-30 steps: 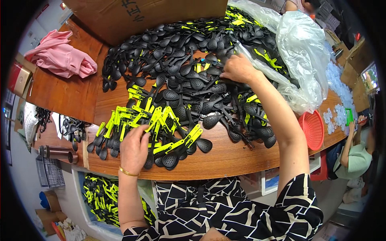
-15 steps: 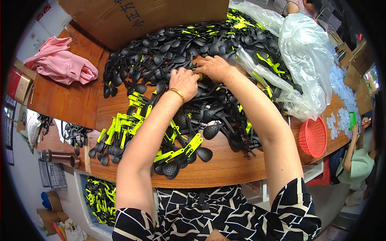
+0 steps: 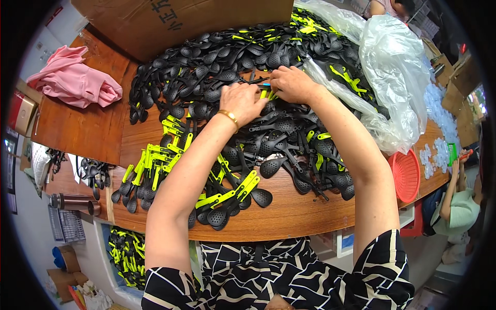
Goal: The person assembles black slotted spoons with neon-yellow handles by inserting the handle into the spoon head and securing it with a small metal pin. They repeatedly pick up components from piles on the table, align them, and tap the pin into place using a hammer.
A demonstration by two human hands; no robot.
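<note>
Over the middle of the table, my left hand (image 3: 243, 104) and my right hand (image 3: 292, 84) are close together, fingers curled and fingertips nearly meeting. Bright yellow-green handles (image 3: 266, 95) show between the fingertips, and both hands appear to pinch them. What joins onto these handles is hidden by my fingers. A small blue piece (image 3: 266, 84) peeks out just beyond. Around and under my hands lie many black perforated spoons (image 3: 270, 146). Left of my left forearm, spoons with yellow-green folding handles (image 3: 156, 156) are gathered in a bunch, and more such handles (image 3: 247, 186) lie between my forearms.
A big heap of black spoons (image 3: 206, 62) spreads before a cardboard box (image 3: 206, 26). Clear plastic sheeting (image 3: 390, 82) drapes at the right, above a red basket (image 3: 404, 176). Pink cloth (image 3: 75, 77) lies left. Below the table is a spoon-filled bin (image 3: 126, 258). Other people work at right.
My right hand has shifted slightly right, and my hands are a little farther apart. Yellow-green handles and the blue piece now show between them. More spoons are visible beside my right forearm.
</note>
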